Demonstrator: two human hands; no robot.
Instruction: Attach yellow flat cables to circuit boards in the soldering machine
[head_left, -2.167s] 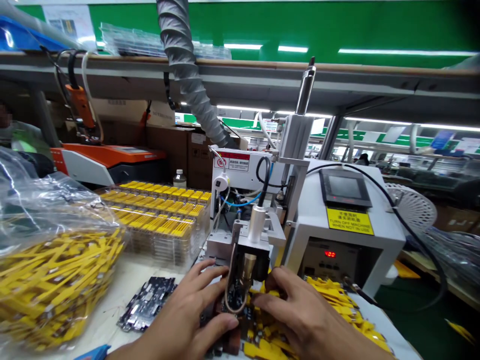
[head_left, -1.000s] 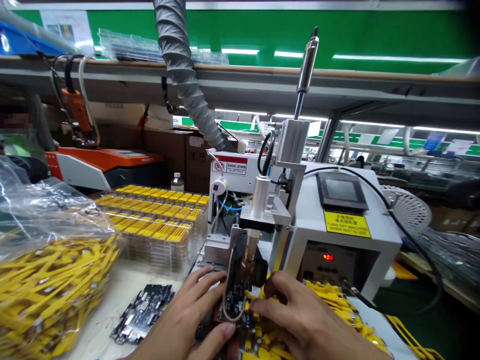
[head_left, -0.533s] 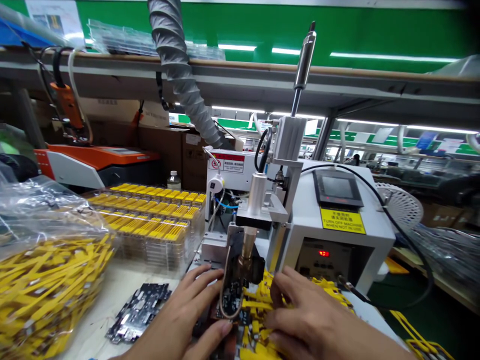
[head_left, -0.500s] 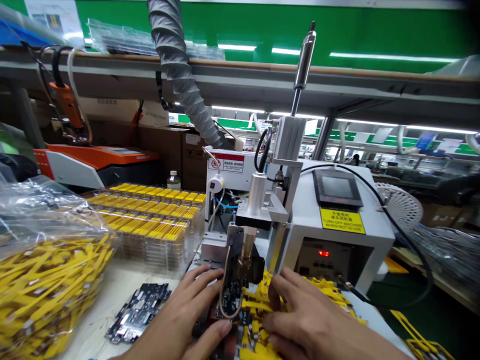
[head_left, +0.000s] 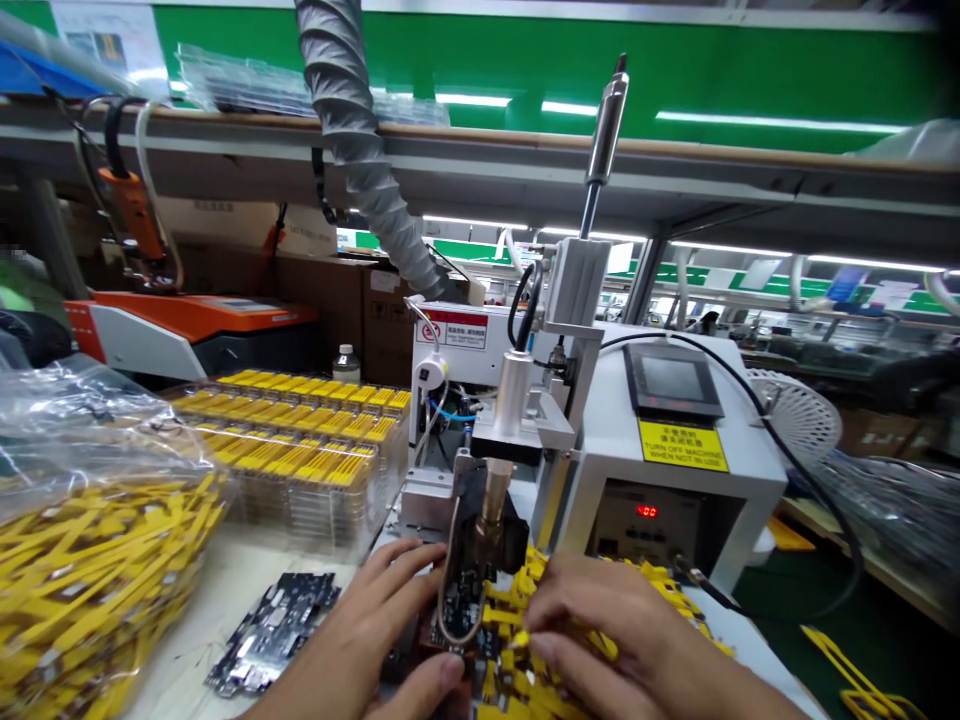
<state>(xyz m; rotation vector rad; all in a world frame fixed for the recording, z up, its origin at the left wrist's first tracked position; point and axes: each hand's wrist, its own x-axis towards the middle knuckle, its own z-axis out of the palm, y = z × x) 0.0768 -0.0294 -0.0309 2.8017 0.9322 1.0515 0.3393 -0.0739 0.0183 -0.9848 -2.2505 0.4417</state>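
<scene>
My left hand (head_left: 367,640) rests against the left side of a small brown fixture (head_left: 442,640) that carries a dark circuit board (head_left: 459,598) under the raised brass head (head_left: 491,515) of a white press machine (head_left: 675,450). Its thumb lies along the fixture's front edge and its fingers touch the side. My right hand (head_left: 622,650) is curled over a heap of yellow flex strips (head_left: 525,600) right of the fixture, its fingertips pinching one strip.
A clear bag of yellow strips (head_left: 90,560) fills the left. Stacked clear trays of yellow strips (head_left: 307,440) stand behind. Loose dark circuit boards (head_left: 274,630) lie on the bench. A grey duct hose (head_left: 360,130) hangs above. An orange machine (head_left: 187,325) sits at back left.
The press head has risen off the board since the earliest frame. My right hand has slid down from beside the head onto the yellow strips and curled its fingers. My left hand stays at the fixture.
</scene>
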